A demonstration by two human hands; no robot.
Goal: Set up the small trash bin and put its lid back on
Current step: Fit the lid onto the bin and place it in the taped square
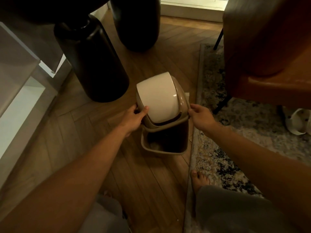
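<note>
Two bare hands hold a swing lid tilted over a small trash bin on a wooden floor.

The left hand [134,115] and right hand [201,116] have fingers pinching the lid [159,98] at opposite edges; the open bin [146,146] stands beside a rug [217,158].
</note>
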